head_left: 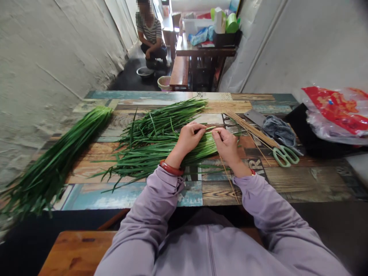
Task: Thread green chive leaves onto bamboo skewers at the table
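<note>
Over a pile of green Chinese chives (155,155), my left hand (189,140) pinches a pale chive stalk between thumb and fingers. Close to its right, my right hand (225,142) is closed at the other end of that stalk. Thin bamboo skewers (228,178) run from below my right hand toward the table's near edge; whether the fingers grip one is hard to see. Behind lies a second heap of chives (169,117). A larger bundle of chives (69,149) rests at the left, its leaves hanging past the table edge.
Right of my hands lie a bundle of bamboo skewers (250,128), green-handled scissors (285,155), a cleaver (255,117) and a grey cloth (278,130). A red and clear plastic bag (339,115) sits farther right. Beyond the table a person (151,36) squats by a metal basin (145,72).
</note>
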A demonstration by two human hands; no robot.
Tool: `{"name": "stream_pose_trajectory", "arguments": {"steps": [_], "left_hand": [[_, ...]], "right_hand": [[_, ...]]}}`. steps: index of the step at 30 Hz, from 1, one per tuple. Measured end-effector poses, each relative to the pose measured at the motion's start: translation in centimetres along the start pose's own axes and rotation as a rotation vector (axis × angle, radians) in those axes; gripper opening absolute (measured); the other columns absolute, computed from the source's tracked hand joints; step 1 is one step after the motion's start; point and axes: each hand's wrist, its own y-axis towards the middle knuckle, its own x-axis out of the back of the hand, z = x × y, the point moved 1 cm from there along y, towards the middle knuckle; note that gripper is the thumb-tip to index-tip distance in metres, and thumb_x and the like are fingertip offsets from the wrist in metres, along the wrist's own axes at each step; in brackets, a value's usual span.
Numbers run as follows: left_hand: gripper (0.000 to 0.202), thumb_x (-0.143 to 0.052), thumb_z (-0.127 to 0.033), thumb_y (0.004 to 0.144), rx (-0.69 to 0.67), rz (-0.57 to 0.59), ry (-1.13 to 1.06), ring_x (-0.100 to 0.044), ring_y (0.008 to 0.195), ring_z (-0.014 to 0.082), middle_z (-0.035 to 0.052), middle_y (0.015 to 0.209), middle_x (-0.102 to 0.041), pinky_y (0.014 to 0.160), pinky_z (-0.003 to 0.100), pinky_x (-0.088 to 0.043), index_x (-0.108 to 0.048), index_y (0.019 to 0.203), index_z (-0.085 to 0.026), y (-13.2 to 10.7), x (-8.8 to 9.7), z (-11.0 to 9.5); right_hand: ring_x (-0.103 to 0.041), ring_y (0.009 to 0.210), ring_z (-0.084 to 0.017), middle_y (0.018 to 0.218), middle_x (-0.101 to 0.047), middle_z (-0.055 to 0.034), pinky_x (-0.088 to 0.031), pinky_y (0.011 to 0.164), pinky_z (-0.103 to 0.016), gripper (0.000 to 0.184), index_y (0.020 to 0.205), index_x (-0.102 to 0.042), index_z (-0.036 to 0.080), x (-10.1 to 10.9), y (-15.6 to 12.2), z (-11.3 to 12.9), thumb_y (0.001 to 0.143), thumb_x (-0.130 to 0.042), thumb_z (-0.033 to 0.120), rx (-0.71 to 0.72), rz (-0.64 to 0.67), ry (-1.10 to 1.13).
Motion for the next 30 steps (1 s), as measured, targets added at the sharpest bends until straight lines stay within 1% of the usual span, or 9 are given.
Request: {"name": "stream_pose_trajectory", "arguments": {"steps": [4,11,17,23,30], "left_hand": [[0.019,-0.058,-0.016,0.086,-0.009,-0.03,-0.031,-0.065,0.083,0.0161,0.0049,0.088,-0.074,0.082,0.028,-0.05,-0.077,0.088,-0.015,-0.09,0.02,-0.35],[0.017,-0.059,-0.015,0.083,-0.02,-0.063,-0.07,-0.064,0.081,0.015,0.0029,0.084,-0.072,0.081,0.028,-0.051,-0.076,0.083,-0.017,-0.19,-0.25,-0.44],[0.018,-0.059,-0.013,0.081,-0.032,-0.053,-0.088,-0.063,0.078,0.0146,0.0023,0.079,-0.071,0.079,0.028,-0.05,-0.077,0.079,-0.017,-0.24,-0.13,-0.48],[0.019,-0.058,-0.014,0.082,0.003,-0.059,-0.077,-0.064,0.079,0.0147,0.0026,0.082,-0.074,0.08,0.028,-0.05,-0.077,0.081,-0.017,-0.23,-0.03,-0.61],[0.02,-0.058,-0.017,0.083,0.011,-0.055,-0.032,-0.064,0.078,0.0154,0.0032,0.081,-0.073,0.078,0.028,-0.05,-0.078,0.081,-0.017,-0.21,-0.25,-0.38]], "right_hand": [[-0.064,0.077,-0.019,0.084,-0.072,-0.0052,-0.048,0.072,-0.029,0.034,0.09,-0.067,0.019,-0.02,0.01,-0.2,0.095,-0.046,0.045,0.015,-0.002,0.004],[-0.065,0.08,-0.02,0.084,-0.072,-0.0054,-0.048,0.073,-0.03,0.037,0.089,-0.066,0.02,-0.11,-0.18,-0.48,0.095,-0.044,0.049,0.026,-0.024,-0.037],[-0.06,0.071,-0.018,0.076,-0.069,-0.0038,-0.046,0.067,-0.029,0.036,0.085,-0.066,0.02,-0.08,-0.21,-0.43,0.095,-0.045,0.048,0.012,-0.043,-0.046],[-0.063,0.077,-0.019,0.08,-0.071,-0.0045,-0.047,0.071,-0.029,0.036,0.086,-0.067,0.02,-0.03,-0.21,-0.06,0.095,-0.045,0.047,0.022,-0.037,-0.018],[-0.063,0.076,-0.019,0.079,-0.071,-0.0046,-0.047,0.071,-0.029,0.036,0.086,-0.067,0.02,0.0,-0.23,-0.1,0.094,-0.046,0.047,0.018,-0.037,-0.022]]}}
